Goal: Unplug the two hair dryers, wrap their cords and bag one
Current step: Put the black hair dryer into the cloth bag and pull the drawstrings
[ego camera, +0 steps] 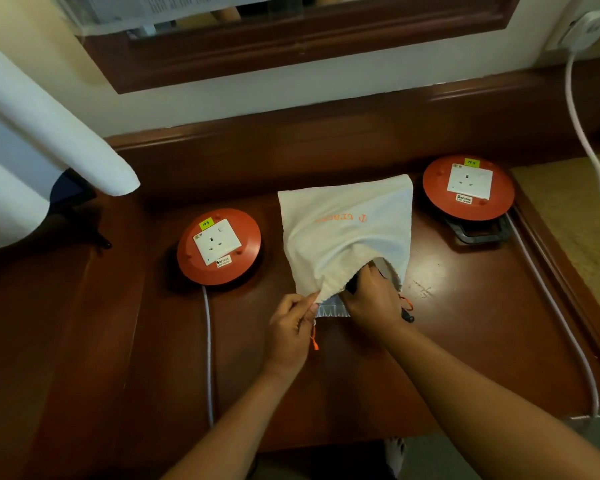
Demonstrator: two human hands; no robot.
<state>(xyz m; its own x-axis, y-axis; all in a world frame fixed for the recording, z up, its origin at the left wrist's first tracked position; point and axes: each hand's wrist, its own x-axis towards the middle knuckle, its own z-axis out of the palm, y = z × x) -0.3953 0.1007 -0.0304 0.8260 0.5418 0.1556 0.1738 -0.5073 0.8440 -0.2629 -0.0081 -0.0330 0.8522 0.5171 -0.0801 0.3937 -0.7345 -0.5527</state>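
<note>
A cream cloth drawstring bag [347,223] with orange lettering lies on the dark wooden table [465,323], mouth toward me. My left hand [291,330] pinches the bag's gathered rim at its near left corner. My right hand [371,299] is at the bag's mouth and grips a black object [407,317], mostly hidden inside the bag; only small dark parts show. Orange drawstring ends [314,341] hang below my left hand. No other hair dryer is in sight.
Two red round extension reels with white sockets sit on the table, one at the left [219,251] and one at the back right [468,187], both sockets unoccupied. Grey cables [208,358] trail off toward me. A white lampshade [49,133] stands at the left.
</note>
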